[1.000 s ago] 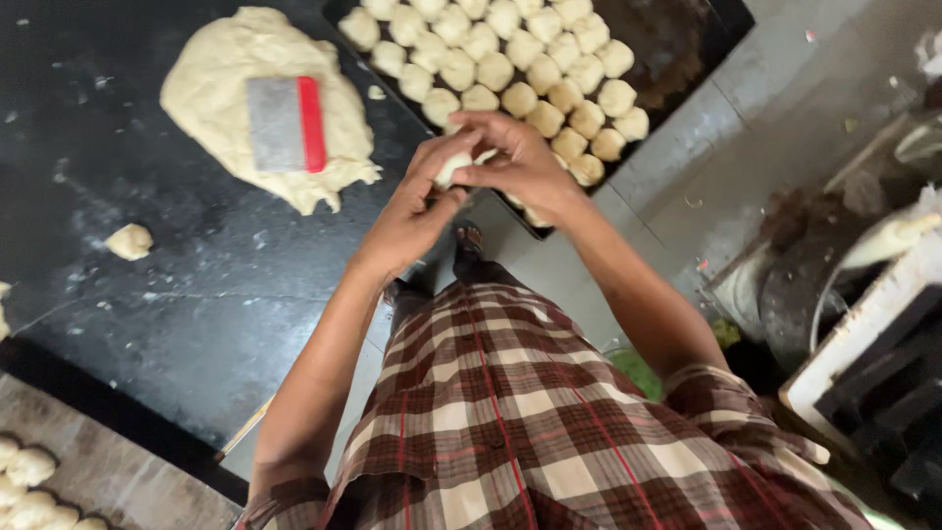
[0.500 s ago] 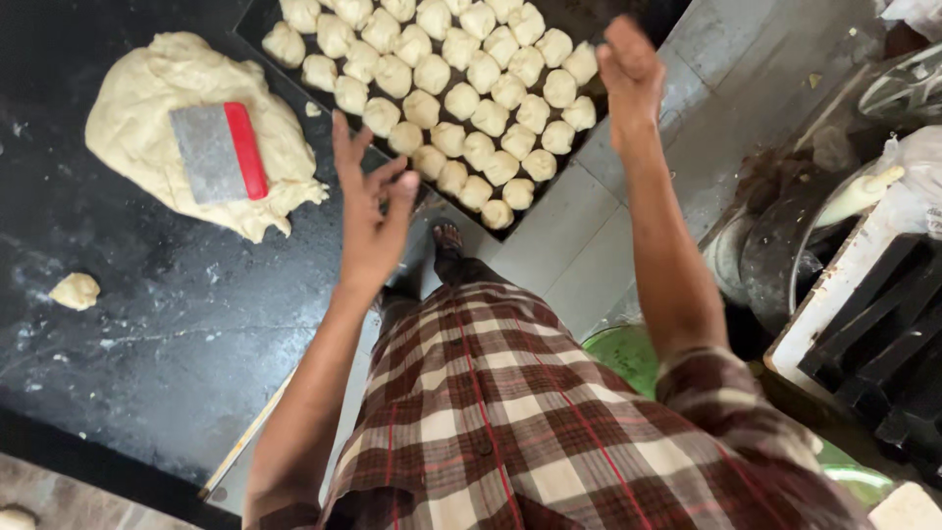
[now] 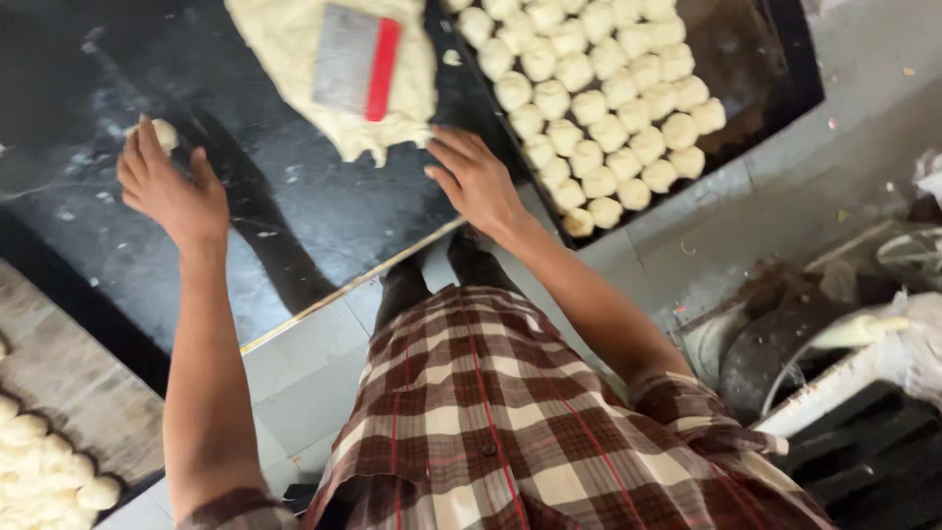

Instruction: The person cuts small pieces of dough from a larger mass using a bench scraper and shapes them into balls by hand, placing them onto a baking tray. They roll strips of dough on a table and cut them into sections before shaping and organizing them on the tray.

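Left hand: left hand (image 3: 169,191) is spread open, fingertips at a small dough lump (image 3: 162,132) on the black worktop (image 3: 294,226); touching or just short of it, cannot tell.
Right hand: right hand (image 3: 474,180) is open, fingers loosely fanned, palm down on the worktop just below the large dough mass (image 3: 294,59); holds nothing.
Dough lump: lies alone, well apart from the mass, near the worktop's left part.
Handling (judged): soft, light, likely tacky; dents under pressure, so best pinched gently around its sides.
Scraper: flat metal blade with red grip (image 3: 355,61) lies on top of the mass.
Tray: dark tray (image 3: 756,59) right of the mass, rows of dough balls (image 3: 599,98) filling its left part.
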